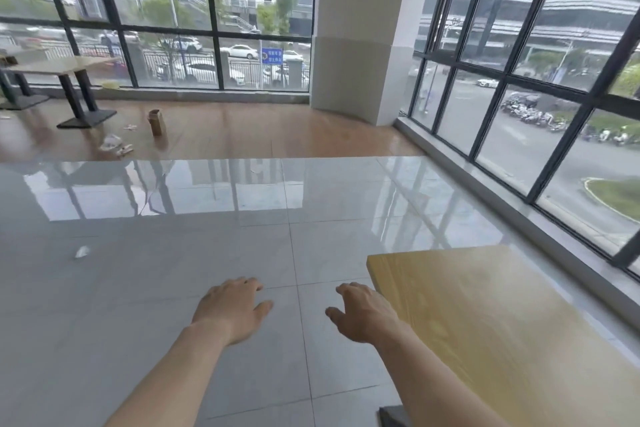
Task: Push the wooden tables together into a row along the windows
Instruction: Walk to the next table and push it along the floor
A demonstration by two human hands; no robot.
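We are in a big room with tall windows (519,55) on two sides and a white pillar (360,28) in the corner between them. Under us is a shiny grey tile floor (173,288). Past it, a brown wood floor (259,130) runs up to the far windows.

One wooden table (502,333) is close to us on the right, just beside the side windows. Its near corner sits right by our right arm. A dark base (393,415) peeks out below it. Another table (62,66) stands far off at the left by the far windows, on dark legs. More of a table shows behind it at the edge, but we cannot see it well.

Between the two tables the floor is mostly open. A small brown box (156,122) stands on the wood floor, with bits of trash (114,146) near it. One white scrap (82,251) lies on the tiles.

Our left hand (233,308) is out in front, fingers spread, holding nothing. Our right hand (363,314) is spread too, just beside the near table's edge, and we cannot tell if it touches
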